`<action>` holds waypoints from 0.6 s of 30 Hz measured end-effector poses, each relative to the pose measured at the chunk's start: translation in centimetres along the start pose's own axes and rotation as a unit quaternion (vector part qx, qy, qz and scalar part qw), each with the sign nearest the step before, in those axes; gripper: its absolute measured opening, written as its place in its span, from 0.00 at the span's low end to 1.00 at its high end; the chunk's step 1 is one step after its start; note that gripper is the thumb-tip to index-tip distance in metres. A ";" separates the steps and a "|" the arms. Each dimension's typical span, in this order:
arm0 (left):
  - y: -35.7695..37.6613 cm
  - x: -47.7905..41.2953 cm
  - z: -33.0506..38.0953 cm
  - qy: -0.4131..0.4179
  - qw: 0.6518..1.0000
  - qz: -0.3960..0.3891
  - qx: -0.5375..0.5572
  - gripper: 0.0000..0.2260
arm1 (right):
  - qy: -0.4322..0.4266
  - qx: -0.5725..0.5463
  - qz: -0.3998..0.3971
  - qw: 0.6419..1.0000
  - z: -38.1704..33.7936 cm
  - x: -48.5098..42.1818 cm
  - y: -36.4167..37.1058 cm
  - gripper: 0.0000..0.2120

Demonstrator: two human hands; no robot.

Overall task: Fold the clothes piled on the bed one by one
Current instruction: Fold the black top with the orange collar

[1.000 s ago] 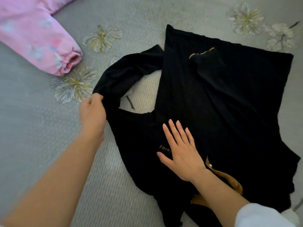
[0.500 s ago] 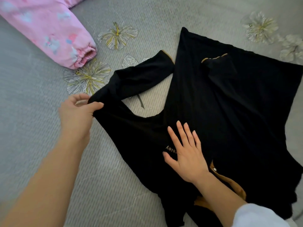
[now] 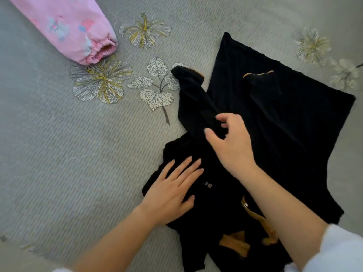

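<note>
Swapped since a second ago: right hand (image 3: 233, 144) up from lying flat on the black top (image 3: 279, 124) to pinching its sleeve (image 3: 194, 97), left hand (image 3: 172, 191) off that sleeve and down flat on the near shoulder. Brought in as well, the sleeve, from stretched out leftward to doubled back beside the body, cuff end just touching the leaf print (image 3: 157, 91).

Clamped on a fold of the sleeve between thumb and curled fingers (image 3: 223, 118) on the right. Pressed flat with straight, slightly spread fingers (image 3: 187, 164) on the left.

Spread on the grey bed cover (image 3: 59, 154), right of centre. Cut off by the bottom edge and partly covered by the right forearm. Hard to read the small pale lettering (image 3: 208, 185): only a couple of upside-down characters clear. Cannot tell how the mustard trim (image 3: 235, 243) joins up, half hidden beneath the arm. Cropped at the top left, a pink printed sleeve (image 3: 68, 22), only its gathered elastic end whole, well apart from the top.

Soft, matte, dark knit throughout; thin tan edging on the second cuff (image 3: 257, 74), laid over the body. Fine diagonal ribbing across the cover, with line-drawn flowers (image 3: 102, 79) in white and yellow. Smooth white sleeve (image 3: 337, 250) above the right forearm, cut by the corner.
</note>
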State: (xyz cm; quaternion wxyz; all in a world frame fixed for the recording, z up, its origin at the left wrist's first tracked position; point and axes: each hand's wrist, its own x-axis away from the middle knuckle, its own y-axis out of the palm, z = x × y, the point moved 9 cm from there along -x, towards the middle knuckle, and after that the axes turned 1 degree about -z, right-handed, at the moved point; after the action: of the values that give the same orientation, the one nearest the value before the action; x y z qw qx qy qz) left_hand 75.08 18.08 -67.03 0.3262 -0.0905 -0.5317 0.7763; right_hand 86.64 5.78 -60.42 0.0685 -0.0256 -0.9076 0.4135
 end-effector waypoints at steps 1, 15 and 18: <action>0.1 -0.1 0.0 -0.001 1.000 0.012 0.007 0.28 | -0.045 0.071 -0.026 0.996 -1.3 -0.7 1.6 0.21; -4.3 1.2 -0.2 -0.093 0.973 0.188 0.098 0.13 | 0.304 -0.652 0.174 0.672 10.5 -2.5 -7.4 0.08; -3.0 0.9 0.9 -0.073 0.987 0.099 0.099 0.21 | 0.378 -0.649 0.116 0.650 14.1 1.5 -6.3 0.19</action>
State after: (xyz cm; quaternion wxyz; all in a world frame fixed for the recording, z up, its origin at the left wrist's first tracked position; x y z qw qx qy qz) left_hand 75.20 18.63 -63.82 0.2148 -0.0528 -0.4628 0.8584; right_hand 83.15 -8.75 -64.63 0.3235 -0.3227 -0.8294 -0.3215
